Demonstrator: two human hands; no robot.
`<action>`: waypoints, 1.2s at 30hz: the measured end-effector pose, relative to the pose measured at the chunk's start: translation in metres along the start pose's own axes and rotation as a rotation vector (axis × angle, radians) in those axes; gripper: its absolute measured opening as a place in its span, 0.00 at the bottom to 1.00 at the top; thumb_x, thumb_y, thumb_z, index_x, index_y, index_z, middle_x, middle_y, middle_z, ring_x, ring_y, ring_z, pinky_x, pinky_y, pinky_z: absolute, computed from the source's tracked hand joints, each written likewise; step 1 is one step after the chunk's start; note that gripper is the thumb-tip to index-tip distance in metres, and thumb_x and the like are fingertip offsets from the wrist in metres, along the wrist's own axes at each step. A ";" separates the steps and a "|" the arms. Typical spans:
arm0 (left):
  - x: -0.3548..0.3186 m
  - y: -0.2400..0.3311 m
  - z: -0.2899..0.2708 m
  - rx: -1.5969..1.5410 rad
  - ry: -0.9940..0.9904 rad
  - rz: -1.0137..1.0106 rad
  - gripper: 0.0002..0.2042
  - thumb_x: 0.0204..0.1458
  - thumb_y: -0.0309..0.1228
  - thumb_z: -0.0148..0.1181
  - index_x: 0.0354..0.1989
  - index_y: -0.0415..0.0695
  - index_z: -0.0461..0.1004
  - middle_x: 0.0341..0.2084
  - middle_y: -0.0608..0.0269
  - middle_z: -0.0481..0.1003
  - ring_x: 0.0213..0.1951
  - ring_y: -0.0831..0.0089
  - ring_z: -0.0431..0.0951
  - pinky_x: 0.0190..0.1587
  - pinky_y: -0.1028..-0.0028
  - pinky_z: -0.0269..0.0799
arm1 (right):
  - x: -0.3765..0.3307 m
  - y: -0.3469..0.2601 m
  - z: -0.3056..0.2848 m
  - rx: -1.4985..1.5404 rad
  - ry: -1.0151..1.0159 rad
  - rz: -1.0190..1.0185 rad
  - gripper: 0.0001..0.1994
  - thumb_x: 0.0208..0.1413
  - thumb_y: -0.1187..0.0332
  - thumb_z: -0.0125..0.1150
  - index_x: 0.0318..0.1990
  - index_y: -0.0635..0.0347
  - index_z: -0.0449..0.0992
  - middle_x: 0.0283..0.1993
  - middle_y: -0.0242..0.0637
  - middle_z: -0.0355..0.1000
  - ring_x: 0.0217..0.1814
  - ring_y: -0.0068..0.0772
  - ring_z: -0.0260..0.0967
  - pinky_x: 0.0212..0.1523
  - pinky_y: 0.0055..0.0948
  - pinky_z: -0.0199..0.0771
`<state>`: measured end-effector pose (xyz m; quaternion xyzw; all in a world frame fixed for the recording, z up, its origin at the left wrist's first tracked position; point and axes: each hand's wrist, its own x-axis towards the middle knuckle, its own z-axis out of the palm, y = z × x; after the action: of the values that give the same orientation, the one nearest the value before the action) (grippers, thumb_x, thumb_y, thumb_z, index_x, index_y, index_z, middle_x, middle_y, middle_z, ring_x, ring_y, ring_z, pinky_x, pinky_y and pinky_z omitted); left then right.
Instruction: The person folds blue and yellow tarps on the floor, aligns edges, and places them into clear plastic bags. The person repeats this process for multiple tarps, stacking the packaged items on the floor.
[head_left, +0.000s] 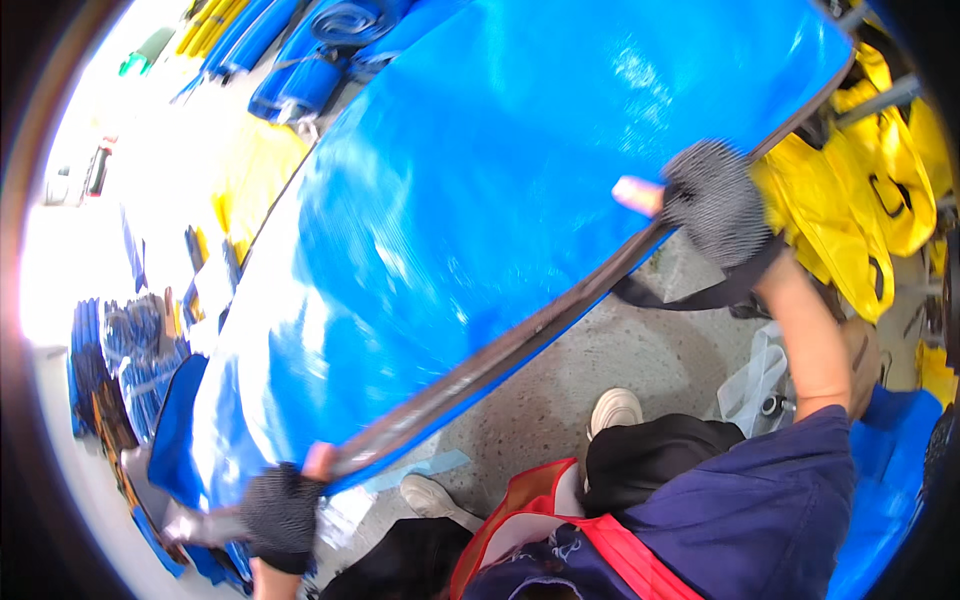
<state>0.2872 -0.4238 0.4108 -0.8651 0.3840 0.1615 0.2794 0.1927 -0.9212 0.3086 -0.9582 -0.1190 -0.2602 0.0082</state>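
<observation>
Blue sheet (pixel 480 200) stretched between left hand (pixel 282 510), right hand (pixel 715 200); both clenched on dark edge (gloved).

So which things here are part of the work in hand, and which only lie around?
In hand:
- large blue bag
- its dark edge band
- left hand, gloved
- right hand, gloved

Lying about:
- yellow bags
- stacked blue bags
- clear plastic bag

Both gloved hands, left (pixel 283 510) low, right (pixel 712 200) raised on a bare forearm, fingers seemingly clenched.
</observation>
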 end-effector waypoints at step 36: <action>0.300 0.286 0.149 -0.433 0.415 0.014 0.36 0.54 0.51 0.46 0.65 0.39 0.52 0.66 0.41 0.47 0.68 0.43 0.42 0.66 0.44 0.30 | -0.134 0.091 0.056 1.189 -1.005 0.715 0.42 0.51 0.35 0.49 0.56 0.70 0.62 0.55 0.58 0.63 0.59 0.49 0.62 0.56 0.40 0.65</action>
<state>0.2579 -0.6625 0.0418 -0.9164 0.3955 0.0610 0.0030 0.1292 -1.0350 0.1973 -0.7761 0.0841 0.3193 0.5373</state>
